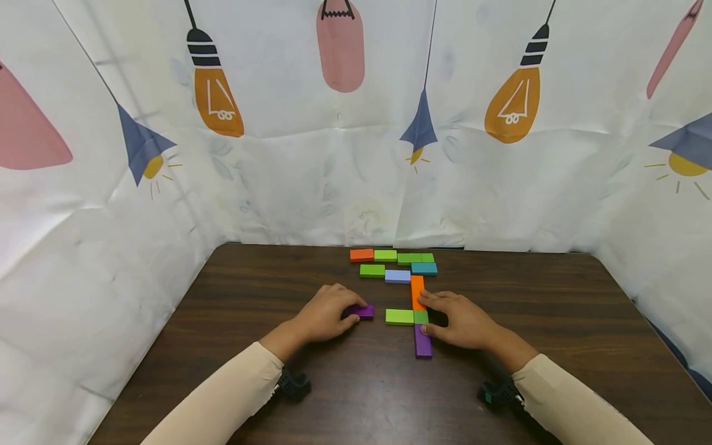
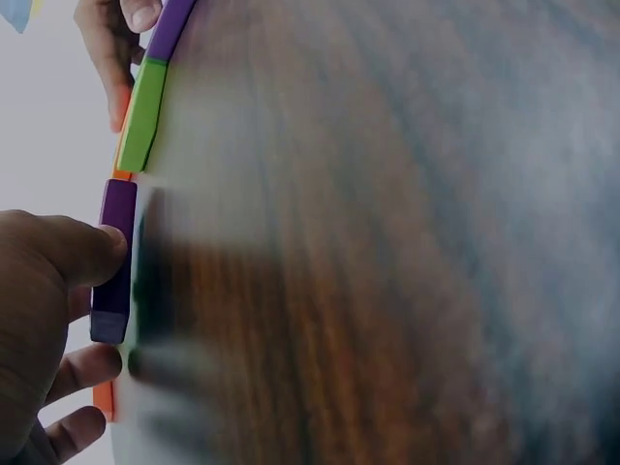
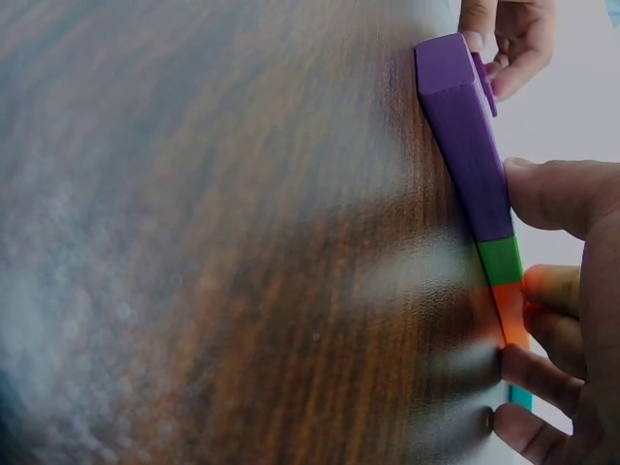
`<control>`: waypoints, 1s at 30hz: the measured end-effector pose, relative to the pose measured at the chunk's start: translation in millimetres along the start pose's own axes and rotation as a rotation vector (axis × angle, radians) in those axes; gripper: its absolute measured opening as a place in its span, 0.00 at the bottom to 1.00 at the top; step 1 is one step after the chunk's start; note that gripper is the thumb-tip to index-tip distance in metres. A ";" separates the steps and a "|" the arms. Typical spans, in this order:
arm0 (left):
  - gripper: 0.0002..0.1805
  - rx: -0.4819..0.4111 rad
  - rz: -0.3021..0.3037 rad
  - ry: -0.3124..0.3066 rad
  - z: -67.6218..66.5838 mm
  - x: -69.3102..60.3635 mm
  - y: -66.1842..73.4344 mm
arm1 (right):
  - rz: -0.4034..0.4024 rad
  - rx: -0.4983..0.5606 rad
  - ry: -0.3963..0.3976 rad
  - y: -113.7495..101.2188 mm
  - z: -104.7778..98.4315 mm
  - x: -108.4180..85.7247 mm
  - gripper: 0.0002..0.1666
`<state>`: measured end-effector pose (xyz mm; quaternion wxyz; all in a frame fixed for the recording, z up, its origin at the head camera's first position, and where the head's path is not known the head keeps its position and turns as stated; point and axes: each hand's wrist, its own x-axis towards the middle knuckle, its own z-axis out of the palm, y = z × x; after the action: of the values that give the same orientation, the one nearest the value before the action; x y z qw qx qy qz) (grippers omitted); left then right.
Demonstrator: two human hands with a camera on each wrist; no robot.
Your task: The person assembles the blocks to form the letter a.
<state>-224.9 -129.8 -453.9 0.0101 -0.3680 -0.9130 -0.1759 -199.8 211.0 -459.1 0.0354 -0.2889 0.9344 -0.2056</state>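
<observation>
Left of the orange block (image 1: pixel 417 285), the left hand (image 1: pixel 327 314) pinched a purple block (image 1: pixel 366 312). The right hand (image 1: pixel 463 320), spread wide, touched the orange block.

Dark wood-grain table (image 1: pixel 534 296) here, glossy, rounded at its back corners! Near the far edge, a row: red-orange block (image 1: pixel 361 255), lime block (image 1: pixel 385 256), green block (image 1: pixel 408 259), small green block (image 1: pixel 427 258). Just nearer, another line: leaf-green block (image 1: pixel 372 271), periwinkle block (image 1: pixel 397 277), teal block (image 1: pixel 424 269). Below the teal, an orange block (image 1: pixel 417 290) points toward us, then a green square block (image 1: pixel 421 317) with a yellow-green block (image 1: pixel 399 317) at its left, and a purple block (image 1: pixel 423 347) ending the column! Farther left, a second purple block (image 1: pixel 364 312); whether it touches the wood is unclear.
</observation>
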 end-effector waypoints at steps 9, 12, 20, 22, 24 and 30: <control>0.13 0.005 0.006 0.002 2.2 1.9 6.8 | -0.011 0.004 0.001 1.0 1.5 0.3 0.41; 0.13 0.007 0.009 0.001 2.2 2.7 8.6 | -0.013 0.000 0.003 1.2 2.0 0.3 0.42; 0.14 0.019 0.010 -0.009 4.8 5.6 10.0 | -0.009 0.004 0.001 0.1 1.3 0.6 0.42; 0.14 0.023 0.012 -0.010 5.5 6.7 10.1 | -0.005 0.002 0.002 0.0 1.3 0.4 0.42; 0.14 0.024 0.015 -0.011 6.0 7.7 10.3 | -0.003 0.002 0.003 -0.1 1.3 0.5 0.42; 0.13 0.016 0.015 -0.013 6.3 9.3 12.4 | -0.006 0.003 0.005 0.5 1.3 0.7 0.42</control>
<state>-222.5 -113.2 -454.6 0.0086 -0.3758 -0.9117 -0.1659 -200.4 210.4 -460.5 0.0330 -0.2912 0.9333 -0.2075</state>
